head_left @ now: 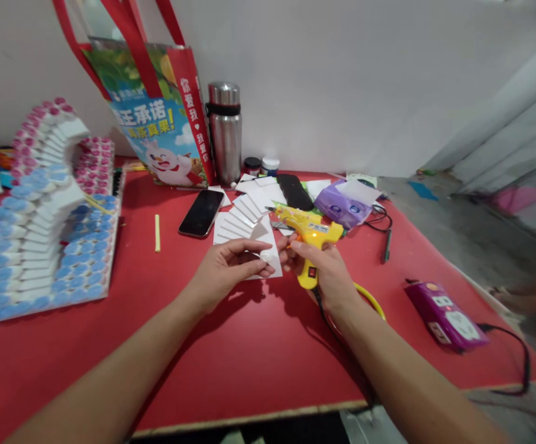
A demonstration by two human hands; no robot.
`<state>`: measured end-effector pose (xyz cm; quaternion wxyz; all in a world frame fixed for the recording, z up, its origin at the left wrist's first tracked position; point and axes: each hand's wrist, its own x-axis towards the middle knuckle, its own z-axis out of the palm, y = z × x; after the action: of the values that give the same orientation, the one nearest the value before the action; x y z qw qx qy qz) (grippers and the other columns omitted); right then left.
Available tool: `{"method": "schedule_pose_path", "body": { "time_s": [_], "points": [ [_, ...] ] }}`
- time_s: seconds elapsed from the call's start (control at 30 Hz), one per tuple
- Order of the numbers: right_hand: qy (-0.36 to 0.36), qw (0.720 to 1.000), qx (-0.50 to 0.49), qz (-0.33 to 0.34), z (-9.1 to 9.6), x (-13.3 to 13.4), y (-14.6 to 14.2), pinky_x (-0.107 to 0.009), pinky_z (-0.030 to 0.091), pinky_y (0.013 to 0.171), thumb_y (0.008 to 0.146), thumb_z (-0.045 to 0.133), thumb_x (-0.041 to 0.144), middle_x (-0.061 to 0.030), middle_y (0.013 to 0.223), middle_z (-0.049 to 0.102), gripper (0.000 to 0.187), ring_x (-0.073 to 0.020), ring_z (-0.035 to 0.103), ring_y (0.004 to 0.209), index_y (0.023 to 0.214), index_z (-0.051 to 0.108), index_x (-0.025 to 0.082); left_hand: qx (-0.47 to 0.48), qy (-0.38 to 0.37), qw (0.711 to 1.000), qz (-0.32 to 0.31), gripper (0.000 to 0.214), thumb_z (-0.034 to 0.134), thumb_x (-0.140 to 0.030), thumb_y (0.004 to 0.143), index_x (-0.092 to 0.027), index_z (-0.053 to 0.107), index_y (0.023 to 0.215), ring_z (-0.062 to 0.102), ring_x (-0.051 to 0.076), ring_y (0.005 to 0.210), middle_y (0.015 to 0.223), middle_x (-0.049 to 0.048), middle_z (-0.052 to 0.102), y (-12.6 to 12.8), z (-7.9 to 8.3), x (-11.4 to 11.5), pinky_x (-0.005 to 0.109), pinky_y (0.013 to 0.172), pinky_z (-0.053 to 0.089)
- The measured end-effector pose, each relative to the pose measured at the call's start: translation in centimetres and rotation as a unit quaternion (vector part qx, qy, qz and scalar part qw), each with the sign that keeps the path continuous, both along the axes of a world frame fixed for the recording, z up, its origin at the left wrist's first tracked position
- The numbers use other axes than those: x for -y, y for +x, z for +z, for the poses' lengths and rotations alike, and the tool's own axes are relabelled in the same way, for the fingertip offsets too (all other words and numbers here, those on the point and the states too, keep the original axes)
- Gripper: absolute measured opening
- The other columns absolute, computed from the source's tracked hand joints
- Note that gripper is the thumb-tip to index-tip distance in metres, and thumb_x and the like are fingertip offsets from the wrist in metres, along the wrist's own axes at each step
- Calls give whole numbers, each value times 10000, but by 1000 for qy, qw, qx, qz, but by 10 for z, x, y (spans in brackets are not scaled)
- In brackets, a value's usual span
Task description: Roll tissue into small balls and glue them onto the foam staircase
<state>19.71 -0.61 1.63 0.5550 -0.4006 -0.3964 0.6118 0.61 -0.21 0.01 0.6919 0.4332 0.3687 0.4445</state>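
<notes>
My right hand (324, 271) grips a yellow hot glue gun (308, 233) by its handle, nozzle pointing left toward a fanned stack of white foam strips (244, 223). My left hand (228, 268) pinches the near end of that white fan, fingers closed on its lowest strip. The fan lies on the red table (230, 357). The gun's yellow cord (373, 300) runs back under my right wrist.
A black phone (202, 213) and a yellow glue stick (157, 232) lie left of the fan. A blue, pink and white stepped craft model (45, 216) fills the left. A steel flask (224, 131), a printed bag (156, 111), small jars, a purple pouch (342, 206) and a purple power strip (443, 314) stand around.
</notes>
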Motion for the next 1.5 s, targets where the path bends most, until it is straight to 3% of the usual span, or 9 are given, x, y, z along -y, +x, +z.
{"method": "schedule_pose_path", "body": {
  "time_s": [0.13,0.3,0.5,0.73,0.83,1.0,1.23,1.5],
  "points": [
    [5,999,32,15,-2,4,-7,-242,441,592,741,823,294,33,692,608,218,-101,525,591,826,653,188,15,-1,1000,4,362,897,-284,736,-206,804,1077,769,192,878,909,54,806,4,-4,3,366,904,614],
    [-9,997,76,6,-6,5,-9,-252,466,640,688,868,301,10,788,668,262,-131,590,695,846,690,191,6,8,1000,9,378,882,-293,760,-252,813,1129,720,174,944,1051,56,762,4,-6,3,343,911,599],
    [21,994,108,27,-7,6,-12,-260,448,652,712,845,293,26,725,620,231,-117,537,666,804,666,181,-24,60,998,28,323,892,-266,733,-270,840,1051,650,192,1092,1083,37,668,6,-2,3,306,948,587],
    [82,983,160,38,1,7,4,-255,413,593,910,710,374,10,698,616,205,-114,547,630,878,701,173,72,-21,997,19,310,870,-246,774,-208,823,1078,716,125,743,855,53,774,3,-3,1,261,774,615],
    [90,984,153,31,8,6,15,-264,435,572,921,707,383,-23,779,678,210,-120,579,625,899,727,176,122,-52,990,39,242,879,-169,747,-174,830,984,744,118,771,877,57,793,3,1,-1,202,778,608],
    [101,989,110,-13,18,5,27,-280,536,610,881,750,347,-32,816,715,157,-146,660,664,855,743,192,162,-100,980,55,215,823,-87,784,-143,824,991,779,138,851,975,79,811,-2,4,-6,180,842,617],
    [90,976,156,125,23,8,35,-284,557,586,913,711,378,-26,710,699,229,-151,667,597,794,736,184,164,-108,977,79,197,754,-19,819,-119,808,979,793,153,839,939,82,813,-7,4,-12,178,815,634],
    [82,969,169,162,17,7,33,-262,530,561,933,693,395,-23,673,687,287,-138,650,587,752,714,173,170,-91,979,70,138,759,-32,829,-103,791,942,789,144,853,926,69,807,-7,7,-11,167,834,628]
  ]
}}
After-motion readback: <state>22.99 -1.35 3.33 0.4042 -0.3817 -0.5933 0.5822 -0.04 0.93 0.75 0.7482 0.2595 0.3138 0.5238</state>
